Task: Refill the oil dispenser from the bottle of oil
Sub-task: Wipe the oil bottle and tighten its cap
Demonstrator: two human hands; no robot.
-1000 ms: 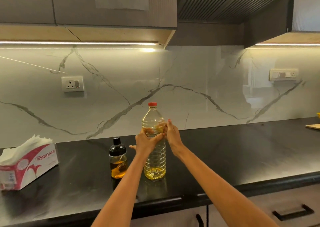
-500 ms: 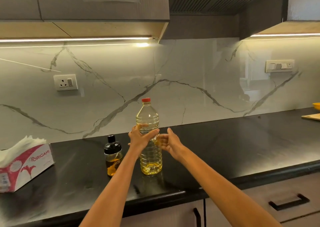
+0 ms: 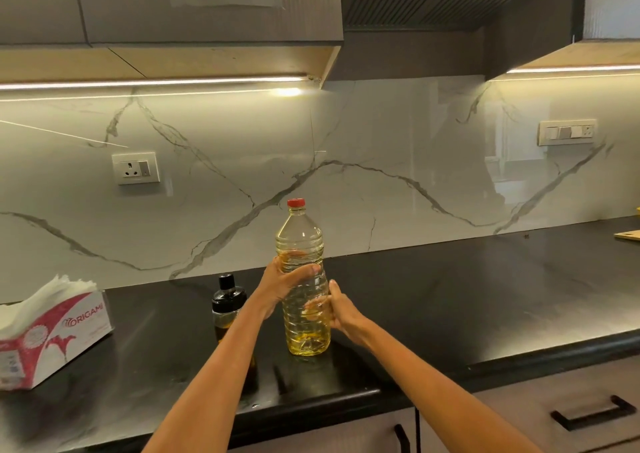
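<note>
On a black kitchen counter (image 3: 450,296), the red-capped oil bottle (image 3: 304,279) stands upright as my left hand (image 3: 282,288) wraps its middle and my right hand (image 3: 337,310) curls round lower down, apparently gripping. The black-topped oil dispenser (image 3: 227,305) stands just beside it, partly hidden by my arm. A tissue box (image 3: 52,335) sits at left, before the marble-veined backsplash (image 3: 381,161).

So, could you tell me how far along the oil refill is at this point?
Nothing is poured yet. The oil bottle stands on the counter with its red cap on, and the dispenser beside it keeps its black top. In hand: the left hand and right hand grip the bottle. Left: uncap both, pour, reclose.
</note>
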